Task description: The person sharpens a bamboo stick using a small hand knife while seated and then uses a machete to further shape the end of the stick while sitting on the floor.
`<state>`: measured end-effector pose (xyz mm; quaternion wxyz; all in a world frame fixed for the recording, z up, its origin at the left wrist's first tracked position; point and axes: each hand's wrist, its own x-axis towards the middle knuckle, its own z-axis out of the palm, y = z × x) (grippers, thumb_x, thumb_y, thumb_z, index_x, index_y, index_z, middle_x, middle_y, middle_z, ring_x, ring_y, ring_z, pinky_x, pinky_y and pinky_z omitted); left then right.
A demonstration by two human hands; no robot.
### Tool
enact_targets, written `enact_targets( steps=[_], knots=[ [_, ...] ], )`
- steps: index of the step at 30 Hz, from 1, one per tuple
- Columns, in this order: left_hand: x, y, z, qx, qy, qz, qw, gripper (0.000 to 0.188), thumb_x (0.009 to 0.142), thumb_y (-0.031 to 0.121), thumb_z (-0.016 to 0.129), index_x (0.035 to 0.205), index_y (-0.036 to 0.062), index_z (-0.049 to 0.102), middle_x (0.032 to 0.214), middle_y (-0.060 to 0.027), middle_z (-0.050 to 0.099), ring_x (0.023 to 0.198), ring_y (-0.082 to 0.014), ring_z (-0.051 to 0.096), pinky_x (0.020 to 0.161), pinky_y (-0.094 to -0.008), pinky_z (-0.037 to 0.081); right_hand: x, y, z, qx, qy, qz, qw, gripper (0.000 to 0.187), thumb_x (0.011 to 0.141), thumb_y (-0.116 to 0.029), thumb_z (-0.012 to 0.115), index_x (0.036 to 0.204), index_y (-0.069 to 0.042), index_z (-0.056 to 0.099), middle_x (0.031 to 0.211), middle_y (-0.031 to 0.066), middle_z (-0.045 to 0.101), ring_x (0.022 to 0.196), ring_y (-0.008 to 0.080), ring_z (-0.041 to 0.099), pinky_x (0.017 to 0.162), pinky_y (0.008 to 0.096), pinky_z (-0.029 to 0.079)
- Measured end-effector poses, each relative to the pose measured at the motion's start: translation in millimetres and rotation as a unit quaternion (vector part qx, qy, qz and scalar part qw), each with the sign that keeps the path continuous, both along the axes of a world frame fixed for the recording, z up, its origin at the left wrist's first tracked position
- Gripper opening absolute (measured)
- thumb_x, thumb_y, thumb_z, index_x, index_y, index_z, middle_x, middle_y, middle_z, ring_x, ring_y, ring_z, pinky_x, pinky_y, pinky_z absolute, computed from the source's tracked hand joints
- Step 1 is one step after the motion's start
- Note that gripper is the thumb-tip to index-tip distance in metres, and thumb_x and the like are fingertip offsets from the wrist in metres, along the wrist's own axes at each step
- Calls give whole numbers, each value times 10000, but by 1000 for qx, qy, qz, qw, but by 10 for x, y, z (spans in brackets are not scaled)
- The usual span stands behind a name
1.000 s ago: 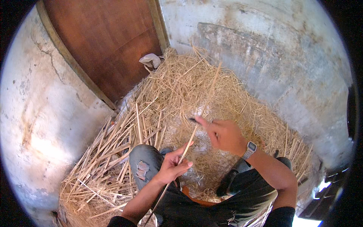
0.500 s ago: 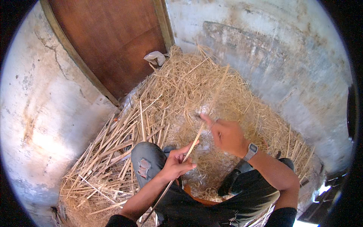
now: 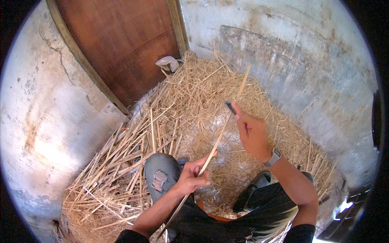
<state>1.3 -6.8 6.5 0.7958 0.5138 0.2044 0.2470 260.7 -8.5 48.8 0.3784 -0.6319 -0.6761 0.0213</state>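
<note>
A long, thin strip slants across the middle of the scene, its far end to the right and its near end to the left, between the person's legs. It is straight and pale straw-yellow, flat and a little broader toward the far end, narrower and darker toward the near end, where it passes beside the left forearm over dark trousers. The left hand pinches it between thumb and fingers, the forefinger pointing out along it. The right hand, blurred, is closed on a small dark tool whose visible end lies across the strip's far part; whether the two touch cannot be told. A watch circles the right wrist. Beyond lies a heap of fine tan shavings; at left, many coarser strips lie crisscrossed.
</note>
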Motion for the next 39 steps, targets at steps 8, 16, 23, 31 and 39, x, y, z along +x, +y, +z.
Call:
enact_targets(
  steps=[8, 16, 23, 31, 39],
  knots=[
    [-53, 7, 59, -14, 20, 13, 1000, 871, 683, -114, 614, 1508, 45, 385, 590, 52, 459, 471, -31, 355, 459, -223, 273, -404, -245, -205, 29, 68, 119, 990, 542, 886, -105, 589, 1419, -186, 527, 723, 154, 641, 552, 320, 613, 518, 400, 505],
    [-44, 15, -30, -11, 26, 0, 1000, 866, 681, -107, 647, 1497, 36, 394, 594, 48, 422, 446, -43, 342, 424, -230, 242, -467, -385, -146, -59, 13, 156, 986, 515, 882, -93, 582, 1390, -175, 564, 708, 168, 627, 587, 325, 624, 524, 422, 489],
    [-36, -1, -37, -42, -11, -15, 999, 847, 720, -108, 638, 1510, 61, 384, 573, 51, 450, 460, -34, 381, 440, -227, 280, -288, -181, 56, -28, 89, 54, 994, 479, 907, -56, 563, 1381, -127, 559, 712, 146, 613, 551, 318, 598, 535, 395, 488],
    [-121, -20, -190, -62, -32, 13, 997, 824, 740, -35, 702, 1497, 1, 376, 771, 13, 576, 657, -52, 509, 568, -205, 359, -710, -496, -145, -84, 45, 206, 974, 508, 884, -84, 586, 1385, -159, 556, 719, 145, 630, 560, 308, 619, 519, 418, 500],
    [-68, -25, -160, -50, -85, 23, 995, 788, 813, 229, 755, 1480, 2, 402, 662, 28, 523, 560, -24, 496, 504, -178, 370, -768, -611, -209, -102, 45, 246, 963, 618, 854, -49, 607, 1447, -188, 499, 914, 145, 706, 626, 271, 664, 594, 383, 546]
  ],
)
